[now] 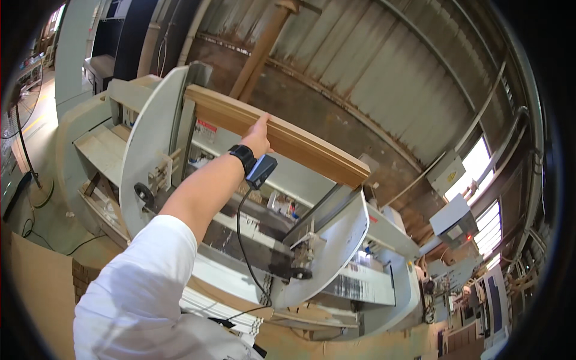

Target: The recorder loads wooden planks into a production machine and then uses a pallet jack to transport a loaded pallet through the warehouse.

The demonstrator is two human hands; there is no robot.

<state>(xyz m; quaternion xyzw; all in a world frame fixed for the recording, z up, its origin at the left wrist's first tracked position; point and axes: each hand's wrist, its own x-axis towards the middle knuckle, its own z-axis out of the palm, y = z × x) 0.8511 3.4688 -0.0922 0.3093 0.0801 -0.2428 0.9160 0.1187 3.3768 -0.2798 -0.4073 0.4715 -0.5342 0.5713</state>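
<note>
My left hand (258,138) reaches up to a stack of long brown wooden boards (318,156). Its fingers bend over the upper edge and the thumb lies against the front face; the fingertips are partly hidden. The boards rest across the top of a pale grey machine (354,240), between two upright metal rails. Around my left wrist is a black band (242,157), and beside it sits a small dark box (262,172) with a cable hanging down. My right hand does not show.
Rounded grey side plates (150,144) flank the machine's frame. Black hand knobs (143,193) stick out at its lower corners. Beneath lie stacked white strips (222,294). A standing fan (27,114) is at the far left, and a grey control box (454,223) hangs at the right.
</note>
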